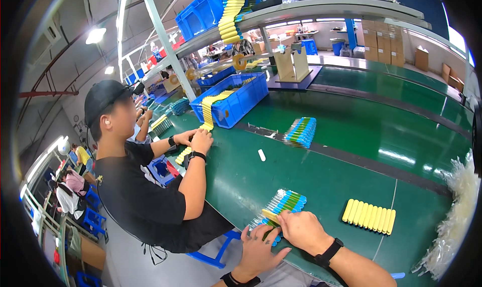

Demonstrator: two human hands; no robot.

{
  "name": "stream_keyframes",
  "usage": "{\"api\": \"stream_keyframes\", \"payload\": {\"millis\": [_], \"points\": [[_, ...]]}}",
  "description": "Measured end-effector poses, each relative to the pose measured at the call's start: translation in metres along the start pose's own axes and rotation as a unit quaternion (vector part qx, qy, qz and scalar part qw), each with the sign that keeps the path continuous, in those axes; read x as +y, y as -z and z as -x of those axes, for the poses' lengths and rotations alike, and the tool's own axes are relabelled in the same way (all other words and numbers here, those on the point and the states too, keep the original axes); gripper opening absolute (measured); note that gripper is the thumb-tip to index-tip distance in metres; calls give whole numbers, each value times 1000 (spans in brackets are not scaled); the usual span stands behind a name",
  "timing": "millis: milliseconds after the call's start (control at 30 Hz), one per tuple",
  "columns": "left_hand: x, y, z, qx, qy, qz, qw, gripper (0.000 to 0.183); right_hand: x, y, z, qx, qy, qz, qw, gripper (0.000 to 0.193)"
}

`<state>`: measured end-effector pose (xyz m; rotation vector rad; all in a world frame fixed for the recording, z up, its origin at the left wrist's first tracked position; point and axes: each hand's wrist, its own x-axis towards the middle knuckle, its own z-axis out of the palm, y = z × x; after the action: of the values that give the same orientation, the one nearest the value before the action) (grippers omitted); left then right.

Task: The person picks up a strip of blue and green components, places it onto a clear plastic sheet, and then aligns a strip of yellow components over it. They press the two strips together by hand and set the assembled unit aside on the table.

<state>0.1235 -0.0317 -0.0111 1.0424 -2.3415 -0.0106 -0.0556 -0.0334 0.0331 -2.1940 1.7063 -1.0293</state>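
Observation:
My left hand (260,252) lies at the near edge of a row of slim tools with blue and green handles (292,201). Its fingers are apart and its fingertips rest by the row. Thumb and fingers of my right hand (304,232) are closed on a small flat yellow piece (271,216), held over the row's thin pale ends. What the yellow piece is exactly, I cannot make out. To the right, a tidy row of yellow sticks with dark ends (369,217) lies on the green table (331,171).
Another bundle of blue-and-green tools (300,132) lies farther off, near a small white piece (261,155). A co-worker (143,176) sits at left, handling yellow pieces. Beyond stands a blue crate (241,101). Clear plastic bags (454,211) pile up at right.

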Motion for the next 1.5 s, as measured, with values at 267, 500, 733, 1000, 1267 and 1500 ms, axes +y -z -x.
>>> {"api": "stream_keyframes", "payload": {"millis": [267,500,733,1000,1267,1500], "points": [[5,6,-13,-56,-12,-44,997,59,28,18,-18,189,-214,-357,889,18],[3,6,-7,-38,-11,-39,998,60,32,90,-31,368,-240,-560,703,19],[33,12,-20,37,4,39,999,83,4,110,-24,299,-222,-574,729,43],[55,-12,-44,287,11,257,923,89,-44,82,-3,92,-104,-507,851,14],[47,18,-35,256,109,357,892,30,-56,113,0,119,56,-278,952,20],[27,38,-23,144,198,530,812,18,-32,148,1,16,36,-130,991,12]]}}
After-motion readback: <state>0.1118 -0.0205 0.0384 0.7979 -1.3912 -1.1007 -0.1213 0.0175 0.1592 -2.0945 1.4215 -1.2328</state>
